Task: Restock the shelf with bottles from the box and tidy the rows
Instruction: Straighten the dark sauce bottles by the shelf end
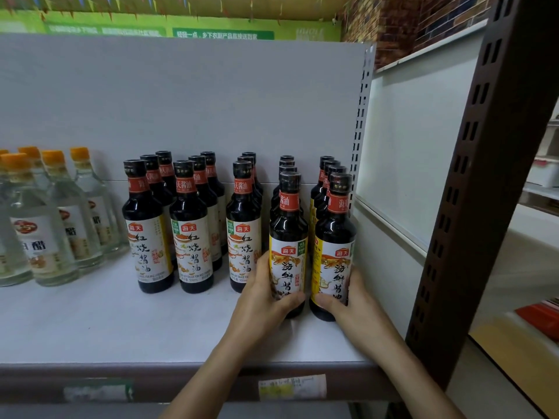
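Dark soy sauce bottles stand in rows on the white shelf (pixel 90 322). My left hand (pixel 263 297) grips the front yellow-label bottle (pixel 287 237) of the second row from the right, low on its body. My right hand (pixel 348 300) grips the front yellow-label bottle (pixel 334 234) of the rightmost row, by the shelf's end panel. Both bottles stand upright on the shelf, close side by side. Three rows of white-label soy sauce bottles (pixel 189 228) stand to the left. No box is in view.
Clear vinegar bottles (pixel 45 225) with orange caps crowd the far left. A grey back panel (pixel 181 101) closes the shelf behind. A brown slotted upright (pixel 472 176) stands at the right. Price labels (pixel 292 387) sit on the shelf's front edge.
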A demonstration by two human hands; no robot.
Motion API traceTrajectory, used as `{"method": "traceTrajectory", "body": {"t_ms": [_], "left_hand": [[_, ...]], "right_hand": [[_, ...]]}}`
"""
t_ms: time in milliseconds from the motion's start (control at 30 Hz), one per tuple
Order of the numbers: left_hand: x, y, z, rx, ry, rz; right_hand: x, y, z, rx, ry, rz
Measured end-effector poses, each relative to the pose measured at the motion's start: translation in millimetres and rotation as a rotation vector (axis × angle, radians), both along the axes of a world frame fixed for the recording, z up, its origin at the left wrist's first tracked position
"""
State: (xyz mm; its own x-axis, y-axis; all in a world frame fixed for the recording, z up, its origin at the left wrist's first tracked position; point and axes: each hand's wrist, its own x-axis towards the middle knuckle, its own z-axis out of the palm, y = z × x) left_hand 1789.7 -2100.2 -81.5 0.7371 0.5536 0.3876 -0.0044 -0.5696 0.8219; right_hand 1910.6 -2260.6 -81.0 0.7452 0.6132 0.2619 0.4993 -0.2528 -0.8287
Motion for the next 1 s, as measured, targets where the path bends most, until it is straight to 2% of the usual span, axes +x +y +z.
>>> {"method": "traceTrajectory", "body": {"t_ms": [1000], "left_hand": [[-3,-4,-1,-0.008,0.020,0.009]], "right_hand": [[16,9,-2,-0.077,0.050,-0.006]]}}
